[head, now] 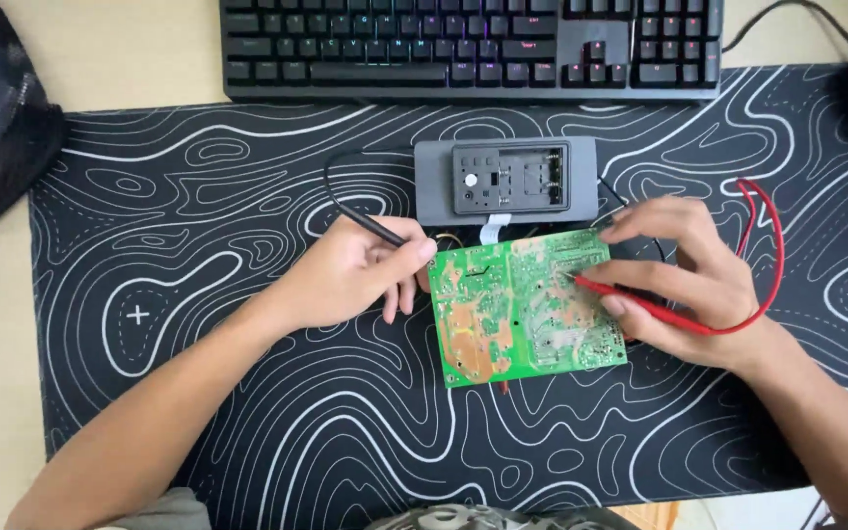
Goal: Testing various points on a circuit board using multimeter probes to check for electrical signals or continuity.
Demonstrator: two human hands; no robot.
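While left hand (350,275) pinches black probe (375,228) and right hand (684,280) pinches red probe (640,302) on green circuit board (527,309), probing looks underway, unfinished.

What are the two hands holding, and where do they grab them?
The left hand pinches the black probe by its shaft; the right hand grips the red probe mid-shaft, over the green circuit board.

Both hands, left (350,275) and right (684,280), are curled in pinch grips.

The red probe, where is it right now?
In the head view, the red probe lies in the right hand, its tip touching the green circuit board, right of centre on the desk mat.
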